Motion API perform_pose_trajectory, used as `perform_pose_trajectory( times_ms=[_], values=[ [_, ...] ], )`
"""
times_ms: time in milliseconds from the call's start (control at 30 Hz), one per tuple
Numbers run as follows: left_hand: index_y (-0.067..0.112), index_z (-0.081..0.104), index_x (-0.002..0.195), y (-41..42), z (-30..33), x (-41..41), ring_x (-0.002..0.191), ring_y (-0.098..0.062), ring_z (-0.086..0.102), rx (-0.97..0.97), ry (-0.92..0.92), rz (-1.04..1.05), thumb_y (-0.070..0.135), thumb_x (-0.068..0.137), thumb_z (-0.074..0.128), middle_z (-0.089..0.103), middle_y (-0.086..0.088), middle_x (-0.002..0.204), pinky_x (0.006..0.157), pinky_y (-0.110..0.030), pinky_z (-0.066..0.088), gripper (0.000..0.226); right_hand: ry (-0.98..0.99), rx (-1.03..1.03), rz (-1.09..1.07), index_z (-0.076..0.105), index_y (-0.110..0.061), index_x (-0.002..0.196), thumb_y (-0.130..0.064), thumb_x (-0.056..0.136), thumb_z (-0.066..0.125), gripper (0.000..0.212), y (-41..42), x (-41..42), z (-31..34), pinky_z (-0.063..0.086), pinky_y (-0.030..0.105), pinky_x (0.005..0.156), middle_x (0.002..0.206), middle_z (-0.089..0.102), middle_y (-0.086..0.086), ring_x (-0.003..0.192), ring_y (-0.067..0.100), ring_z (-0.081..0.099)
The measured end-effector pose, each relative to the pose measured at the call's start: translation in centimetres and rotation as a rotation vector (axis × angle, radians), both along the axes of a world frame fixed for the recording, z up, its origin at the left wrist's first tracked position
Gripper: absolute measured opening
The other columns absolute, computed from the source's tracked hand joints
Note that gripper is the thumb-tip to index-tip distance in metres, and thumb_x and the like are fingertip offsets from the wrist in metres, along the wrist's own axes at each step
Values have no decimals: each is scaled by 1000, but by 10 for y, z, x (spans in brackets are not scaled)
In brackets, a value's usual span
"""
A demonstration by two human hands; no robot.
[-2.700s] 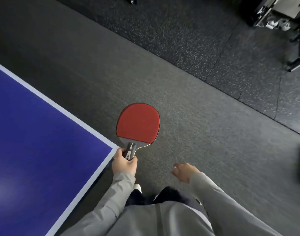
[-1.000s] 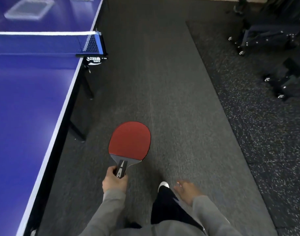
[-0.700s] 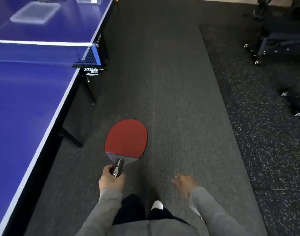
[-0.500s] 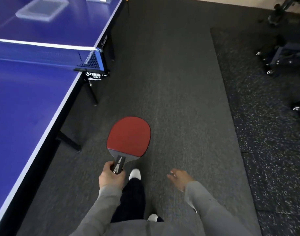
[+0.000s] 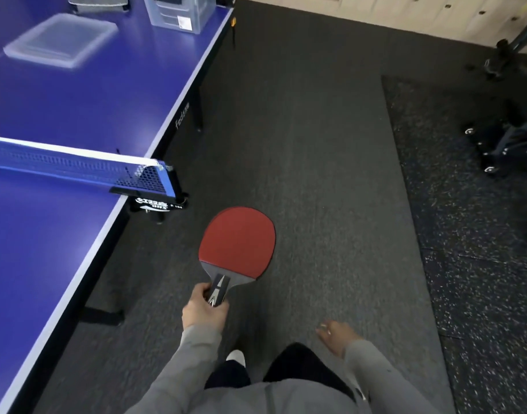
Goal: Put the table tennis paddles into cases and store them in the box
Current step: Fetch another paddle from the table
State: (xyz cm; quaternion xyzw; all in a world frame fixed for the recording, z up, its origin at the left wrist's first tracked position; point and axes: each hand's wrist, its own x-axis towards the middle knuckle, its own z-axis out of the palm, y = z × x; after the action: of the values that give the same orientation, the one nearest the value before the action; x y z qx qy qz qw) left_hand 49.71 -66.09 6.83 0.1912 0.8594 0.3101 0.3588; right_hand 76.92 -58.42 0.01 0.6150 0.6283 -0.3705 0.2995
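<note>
Right now the left hand (image 5: 204,312) is gripping the handle of the red paddle (image 5: 237,241), blade pointing ahead and up from the fist, out over the dark carpet (image 5: 310,150). The right hand (image 5: 335,333) is hanging loose and holding nothing, fingers relaxed, well apart from the paddle on the other side of the legs. The person appears to be carrying the paddle alongside the blue table (image 5: 56,252), which is running along just left of the left hand.

Far ahead of the left hand, a clear box (image 5: 178,10) is sitting near the table's end, with a clear flat lid or tray (image 5: 60,40) lying to its left and a grey mesh-looking item (image 5: 99,1), possibly a case, beyond that.

As for trouble: the net post (image 5: 157,201) is sticking out past the table edge, ahead and slightly left of the paddle, so I judge a drifting swing could be clipping the blade on it. The grip is sitting low on the handle, so a knock there could be twisting the paddle loose.

Much is staying unclear. The box is being cut off by the frame's top, so its contents are hidden. The mesh item is only partly showing. The tray is blurred. No second paddle is showing anywhere.
</note>
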Motion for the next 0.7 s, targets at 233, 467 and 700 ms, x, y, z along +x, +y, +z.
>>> perform_pose_trajectory(
  times_ms=[233,467,700],
  values=[
    [17,60,111,123,-8,-7,92,-31,62,-18,10,80,16,77,68,68,-8,95,81,-34,49,35,4,1,115,47,-13,136,-40,100,38,46,142,-21,-12,40,30,102,139,52,10,127,27,49],
    [15,59,112,244,-4,-6,83,-27,56,-50,21,280,15,78,68,62,-5,87,75,-31,47,35,38,30,403,39,-13,141,-44,99,36,51,305,-64,-2,40,40,105,142,48,12,129,30,46],
    [15,59,112,325,1,-25,80,-25,56,-42,26,462,12,76,68,60,-1,84,75,-29,44,37,40,26,643,38,-15,141,-43,100,34,50,421,-107,6,39,39,105,142,47,10,130,27,46]
  ],
)
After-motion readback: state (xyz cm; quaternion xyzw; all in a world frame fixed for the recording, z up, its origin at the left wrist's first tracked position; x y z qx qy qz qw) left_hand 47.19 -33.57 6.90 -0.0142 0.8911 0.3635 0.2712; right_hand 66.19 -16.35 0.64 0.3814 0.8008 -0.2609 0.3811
